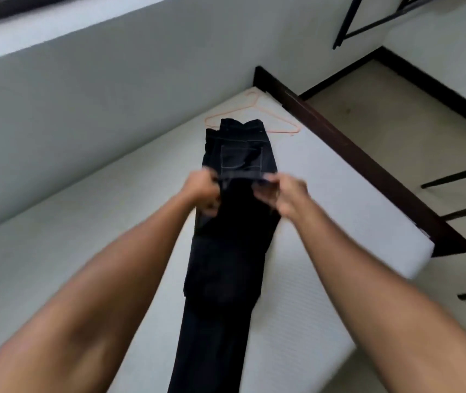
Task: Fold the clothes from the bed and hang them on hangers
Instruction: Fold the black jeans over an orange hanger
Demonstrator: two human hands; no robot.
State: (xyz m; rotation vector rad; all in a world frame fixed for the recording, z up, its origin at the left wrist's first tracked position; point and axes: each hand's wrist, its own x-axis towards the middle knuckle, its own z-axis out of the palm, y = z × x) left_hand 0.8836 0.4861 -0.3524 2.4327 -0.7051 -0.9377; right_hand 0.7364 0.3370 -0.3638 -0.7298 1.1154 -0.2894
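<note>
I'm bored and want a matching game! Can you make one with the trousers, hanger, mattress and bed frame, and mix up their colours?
Things:
1 trousers
2 hanger
3 mattress
4 bed frame

Colours:
A white
B dark brown
C very dark, with pale stitching
D peachy pink

Pairs: 1-C, 2-D, 3-A, 4-B

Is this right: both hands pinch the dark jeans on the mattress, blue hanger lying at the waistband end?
Wrong on colour: the hanger is pink, not blue, per the head view. The rest holds: left hand and right hand pinch the dark jeans on the mattress, hanger at the waistband end.
</note>
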